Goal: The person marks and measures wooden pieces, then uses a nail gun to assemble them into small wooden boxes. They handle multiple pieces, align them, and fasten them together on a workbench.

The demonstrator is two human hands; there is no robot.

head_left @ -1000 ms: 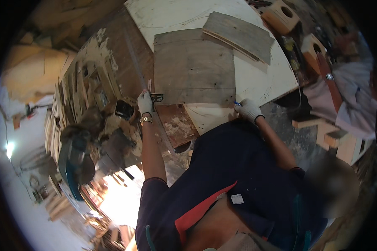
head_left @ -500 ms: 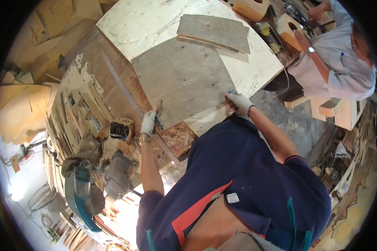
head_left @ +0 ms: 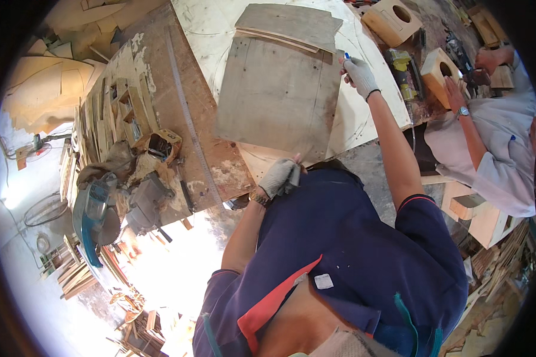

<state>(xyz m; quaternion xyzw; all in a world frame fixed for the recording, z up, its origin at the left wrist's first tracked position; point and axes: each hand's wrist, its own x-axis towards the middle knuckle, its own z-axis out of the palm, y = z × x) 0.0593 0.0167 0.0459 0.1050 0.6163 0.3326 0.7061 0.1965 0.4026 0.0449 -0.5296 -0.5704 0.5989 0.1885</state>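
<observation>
Broadly, a worn brown workbench (head_left: pixel 155 89) fills the upper middle of the view, and on it lies a large white sheet (head_left: pixel 199 27) with curved lines drawn on it. At the right a co-worker in a pale shirt (head_left: pixel 488 131) leans in, one hand resting on a box. On the white sheet, right in front of the person, lies a grey-brown plywood panel (head_left: pixel 274 95), flat, its near left corner reaching past the sheet's edge. A narrower grey board (head_left: pixel 289 22) lies across the panel's far end. Off to the left stands a teal circular-bladed saw (head_left: pixel 95 208), and a long metal ruler (head_left: pixel 187 116) runs along the bench, apart from the panel. Two wooden boxes (head_left: pixel 382 21) with round holes sit beyond the sheet's right side. Both of the person's hands wear pale gloves and are well apart. The left hand (head_left: pixel 281 177) is curled just beside the panel's near edge, its fingers blurred; whether it grips anything cannot be told. The right hand (head_left: pixel 360 75), by the panel's right edge, pinches a blue pen (head_left: pixel 346 56) that points up.
</observation>
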